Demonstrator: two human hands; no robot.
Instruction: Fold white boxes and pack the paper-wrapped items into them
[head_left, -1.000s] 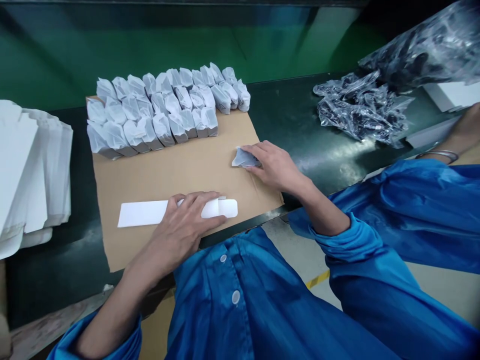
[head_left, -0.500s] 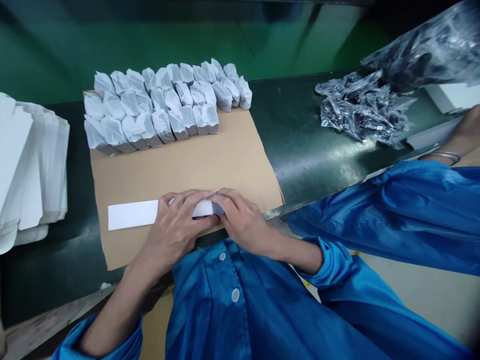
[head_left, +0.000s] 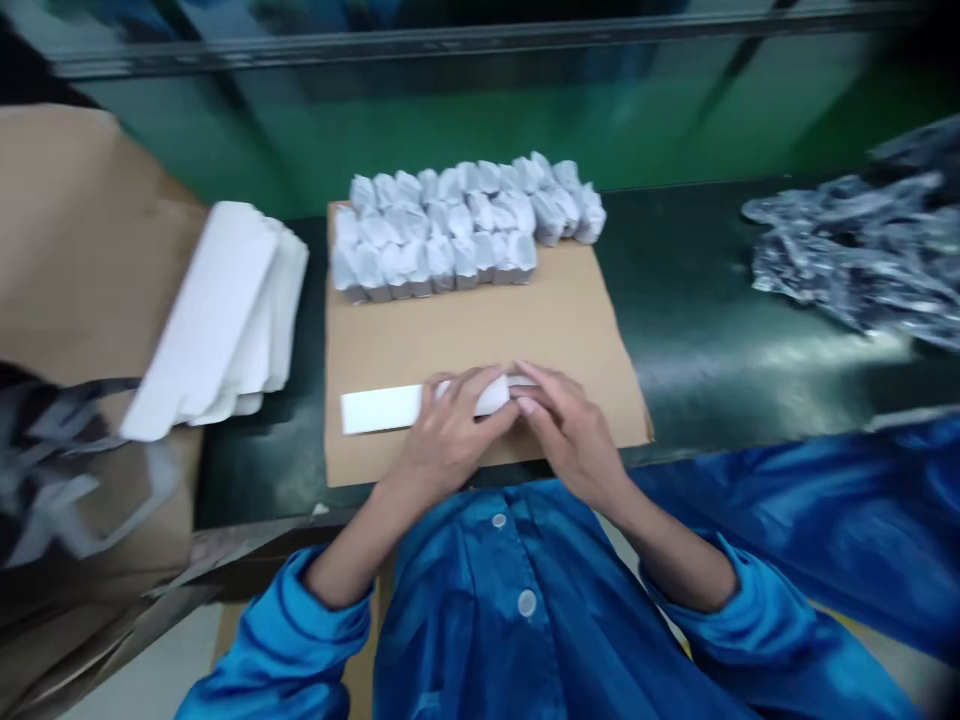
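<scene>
A long, narrow white box (head_left: 381, 409) lies across the front of a brown cardboard sheet (head_left: 465, 335). My left hand (head_left: 454, 425) is wrapped over the box near its right part, fingers on the far side and thumb on the near side. At the box's right end, my right hand (head_left: 566, 420) has its fingers and thumb closed around the end. The fingers hide part of that end, so its flaps are hard to make out. Farther back on the sheet, several white-wrapped small packs (head_left: 442, 235) stand in tight rows.
A stack of flat white cartons (head_left: 225, 310) lies on the dark green table (head_left: 690, 270) at left, beside a large brown carton (head_left: 67, 230). Crumpled clear plastic bags (head_left: 847, 250) lie at right. A co-worker's blue garment (head_left: 825, 520) shows at the right.
The view has swung left, bringing in the large brown carton. My right hand has shifted outward at the box's end, where more white surface shows between my hands.
</scene>
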